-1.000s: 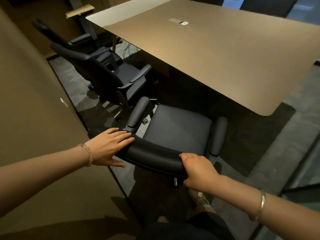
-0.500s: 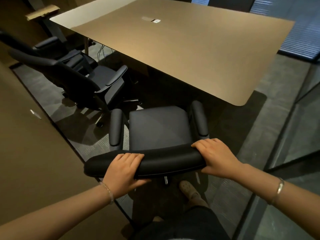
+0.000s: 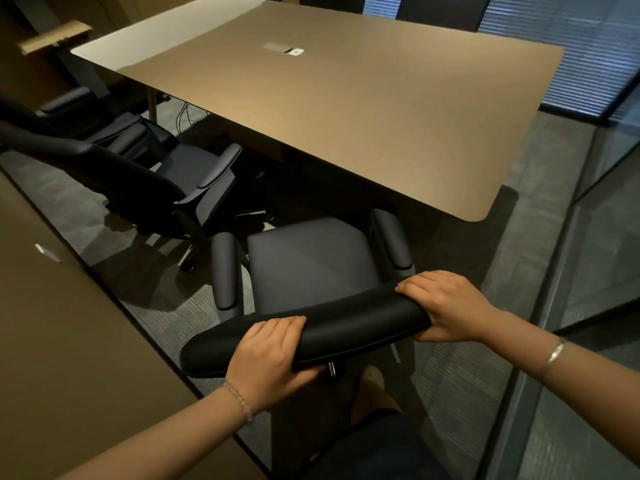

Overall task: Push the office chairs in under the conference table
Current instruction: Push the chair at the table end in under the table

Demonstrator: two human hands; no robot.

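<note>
A black office chair point(image 3: 311, 261) stands in front of me, facing the near right corner of the tan conference table point(image 3: 346, 109). My left hand point(image 3: 270, 355) grips the top of its backrest point(image 3: 356, 320) left of the middle. My right hand point(image 3: 446, 306) grips the backrest's right end. The front of the seat lies at the table's edge, and the right armrest point(image 3: 391, 237) sits near the table's corner. A second black chair point(image 3: 145, 181) stands to the left, pulled out and turned at an angle. A third chair point(image 3: 97, 123) is behind it.
A brown wall or panel point(image 3: 69, 341) runs close along my left. A glass partition point(image 3: 588, 306) closes off the right. More dark chair backs point(image 3: 440, 8) show at the table's far side. A cable port point(image 3: 284, 49) sits in the tabletop. My shoe point(image 3: 372, 375) is below the backrest.
The chair has swung round to face the table's edge and moved nearer to it. My left hand shifted from the backrest's left end towards its middle, and both hands now grip the top.
</note>
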